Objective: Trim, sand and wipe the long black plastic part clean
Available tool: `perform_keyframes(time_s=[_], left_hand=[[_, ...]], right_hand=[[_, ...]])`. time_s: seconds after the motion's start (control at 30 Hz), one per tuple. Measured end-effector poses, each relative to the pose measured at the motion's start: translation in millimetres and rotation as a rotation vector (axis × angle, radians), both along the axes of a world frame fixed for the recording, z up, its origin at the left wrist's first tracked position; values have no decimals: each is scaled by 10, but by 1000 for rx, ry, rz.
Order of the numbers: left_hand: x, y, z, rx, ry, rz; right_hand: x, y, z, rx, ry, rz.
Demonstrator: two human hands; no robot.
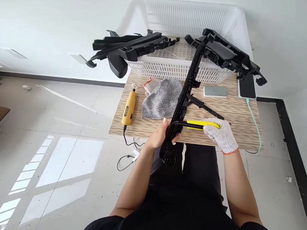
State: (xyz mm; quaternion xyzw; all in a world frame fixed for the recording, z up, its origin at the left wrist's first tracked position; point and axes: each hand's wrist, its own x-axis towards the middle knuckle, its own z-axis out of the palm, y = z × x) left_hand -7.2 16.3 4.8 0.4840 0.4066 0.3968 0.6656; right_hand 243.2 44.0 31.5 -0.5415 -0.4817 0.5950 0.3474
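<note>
My bare left hand point(158, 134) is wrapped round the lower part of a long black plastic trim part point(186, 93), its fingertips showing on the far side. The part slants from near my lap up to the basket's rim. My right hand point(221, 134), in a white knitted glove with an orange cuff, grips a yellow utility knife point(198, 123). The knife's dark blade points left and lies across the trim part, just above my left hand; whether it touches cannot be made out. A thin black strip point(208, 108) rests on the table behind the knife.
A white slatted basket point(175, 66) stands at the table's back, with black plastic parts point(140, 47) and a larger black part point(226, 53) over its rim. On the table point(116, 119) are a yellow rotary tool point(129, 107), grey cloth point(163, 99), grey-green box point(215, 91) and phone point(247, 86) on a cable.
</note>
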Motion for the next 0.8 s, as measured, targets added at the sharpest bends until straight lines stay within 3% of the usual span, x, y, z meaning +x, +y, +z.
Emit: perform_keyframes(time_s=[0.17, 0.4, 0.8], left_hand=[[-74, 11, -23, 90, -27, -62], [-128, 22, 46, 162, 144, -114], [-108, 35, 8, 92, 120, -72]], right_hand=[[-15, -9, 20, 33, -17, 2], [-21, -53, -25, 91, -30, -39], [-13, -51, -57, 112, -19, -35]])
